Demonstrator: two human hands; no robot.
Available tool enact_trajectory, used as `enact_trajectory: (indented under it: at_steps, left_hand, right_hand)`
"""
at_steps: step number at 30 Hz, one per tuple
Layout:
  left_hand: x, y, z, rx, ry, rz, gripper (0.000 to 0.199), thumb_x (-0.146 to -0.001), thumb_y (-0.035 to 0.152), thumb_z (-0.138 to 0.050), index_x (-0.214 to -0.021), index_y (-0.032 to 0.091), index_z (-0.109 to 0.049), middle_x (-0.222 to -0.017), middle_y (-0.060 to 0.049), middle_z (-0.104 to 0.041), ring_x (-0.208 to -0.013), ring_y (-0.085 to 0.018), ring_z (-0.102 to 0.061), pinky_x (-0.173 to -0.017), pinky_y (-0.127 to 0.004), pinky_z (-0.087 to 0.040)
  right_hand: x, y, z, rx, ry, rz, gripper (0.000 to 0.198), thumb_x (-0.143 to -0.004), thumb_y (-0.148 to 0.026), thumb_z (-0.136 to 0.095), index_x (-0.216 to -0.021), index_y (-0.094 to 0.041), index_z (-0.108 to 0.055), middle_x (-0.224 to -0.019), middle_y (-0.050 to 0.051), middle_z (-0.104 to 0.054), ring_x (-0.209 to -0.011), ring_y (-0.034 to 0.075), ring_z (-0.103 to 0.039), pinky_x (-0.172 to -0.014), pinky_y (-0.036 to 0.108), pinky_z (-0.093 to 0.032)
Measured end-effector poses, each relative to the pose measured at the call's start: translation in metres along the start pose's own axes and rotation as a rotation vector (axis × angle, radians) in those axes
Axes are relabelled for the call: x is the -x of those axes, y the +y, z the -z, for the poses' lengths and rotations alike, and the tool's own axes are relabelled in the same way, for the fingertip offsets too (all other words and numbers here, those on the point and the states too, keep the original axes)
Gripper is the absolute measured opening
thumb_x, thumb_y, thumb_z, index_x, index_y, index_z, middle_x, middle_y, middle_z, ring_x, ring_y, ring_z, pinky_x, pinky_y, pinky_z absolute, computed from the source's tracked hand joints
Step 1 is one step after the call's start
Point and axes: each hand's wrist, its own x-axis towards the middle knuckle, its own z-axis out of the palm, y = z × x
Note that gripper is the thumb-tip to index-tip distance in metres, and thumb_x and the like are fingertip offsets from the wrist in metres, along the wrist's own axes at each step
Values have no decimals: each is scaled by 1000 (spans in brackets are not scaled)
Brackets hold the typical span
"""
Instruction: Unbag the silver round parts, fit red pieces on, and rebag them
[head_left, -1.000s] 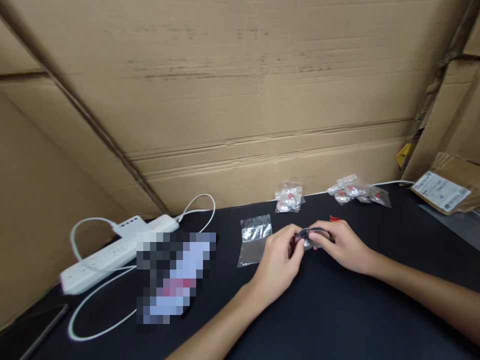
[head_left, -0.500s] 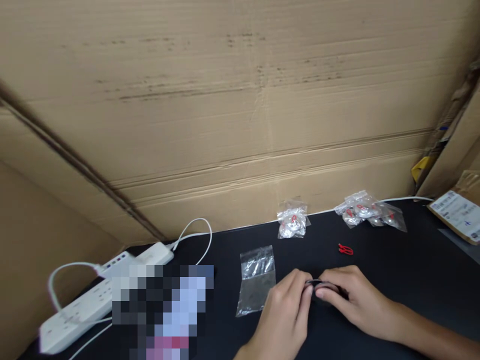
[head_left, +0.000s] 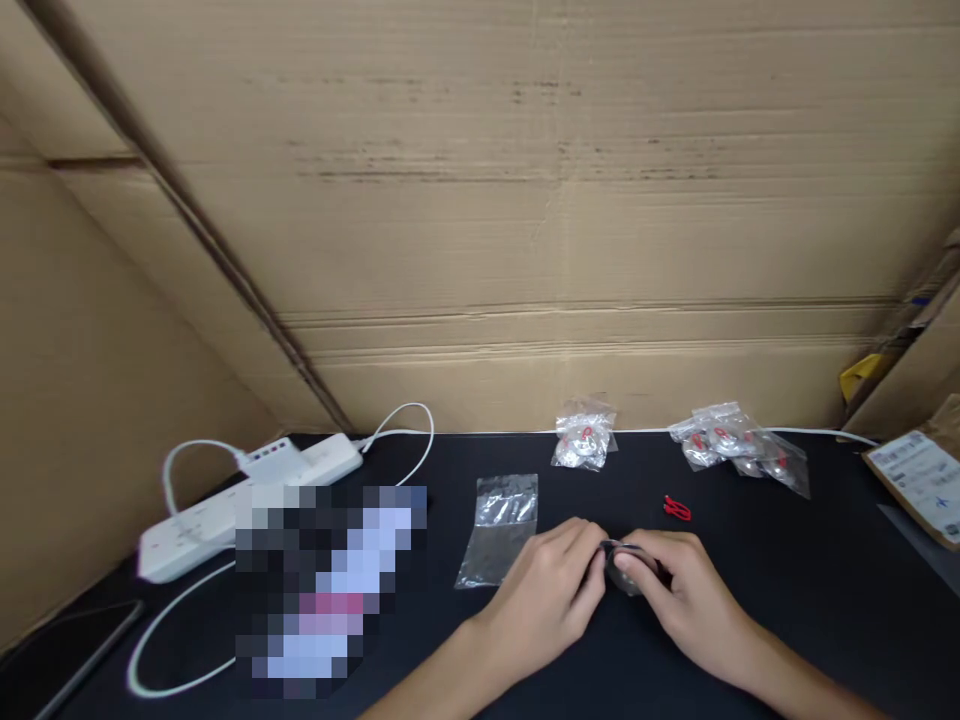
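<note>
Both hands meet over the black tabletop around a small round metal disc [head_left: 628, 578] with a dark edge; fingers cover most of it. My left hand [head_left: 559, 580] pinches its left edge with thumb and fingers. Closed on the other side, my right hand [head_left: 679, 580] has its thumb lying along the near face. A looped red cord [head_left: 676, 508] rests just beyond the right hand. Left of the hands lies a flat clear plastic bag [head_left: 498, 530], with nothing visible inside.
Clear bags of silver discs with red loops, one bag [head_left: 585, 440] and a cluster [head_left: 739, 445], lie by the cardboard wall [head_left: 480, 200]. At left are a white power strip [head_left: 180, 535], cables and a blurred-out patch. A labelled packet [head_left: 919, 485] sits far right.
The view has shifted and levelled. The disc has tilted, so more of its face shows between the hands. Both hands still grip it.
</note>
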Motion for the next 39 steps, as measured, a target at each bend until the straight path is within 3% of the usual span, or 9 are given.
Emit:
enact_trajectory:
  at_steps: [7,12,17,23,29,33,39]
  left_hand:
    - [5,-5,-1,-69,26,-54,21,-98,19,-33,-96,18,-54,-88,-6,-60,-82,-19,-58,-73,-33,-48]
    - [6,-4,-3,-72,58,-66,21,-98,17,-34,-102,18,-55,-91,-7,-62,-84,-20,-60,-75,-35,-51]
    - [4,-6,-4,-83,115,-97,25,-96,15,-37,-117,17,-50,-103,-10,-62,-96,-22,-61,-80,-38,-52]
    - [2,-3,-3,-101,41,-100,23,-96,13,-33,-103,17,-54,-94,-7,-61,-91,-20,-59,-79,-35,-51]
    - [-5,-4,-4,-142,83,-111,23,-96,15,-33,-102,17,-56,-93,-7,-61,-91,-19,-58,-81,-33,-48]
    - [-8,2,-8,-216,126,-48,22,-95,14,-36,-98,16,-57,-91,-7,-62,-90,-20,-58,-81,-32,-46]
    - [-15,17,-22,-162,248,179,20,-91,14,-42,-95,16,-61,-89,-9,-67,-82,-21,-62,-72,-29,-44]
  right_hand:
    - [0,-6,-1,85,16,65,28,-99,-32,-41,-83,-17,-59,-65,-1,-56,-59,11,-50,-62,21,-37]
    - [0,-10,-6,118,94,60,34,-99,-35,-40,-77,-16,-57,-67,0,-57,-59,10,-50,-61,21,-38]
    - [0,-7,-10,203,135,108,36,-99,-37,-39,-83,-15,-62,-74,4,-62,-67,13,-55,-65,23,-40]
    - [1,-5,-8,208,141,127,32,-98,-34,-41,-92,-14,-65,-81,6,-66,-72,15,-58,-70,25,-42]
    - [-4,2,-3,206,123,123,26,-96,-28,-44,-92,-14,-65,-76,3,-65,-67,13,-57,-67,23,-41]
    - [-6,8,4,213,122,116,26,-93,-31,-47,-96,-15,-67,-79,4,-67,-72,16,-61,-68,24,-43]
    - [-12,17,11,76,-8,-75,35,-90,-42,-48,-73,-14,-62,-44,-3,-51,-37,9,-47,-43,19,-37]
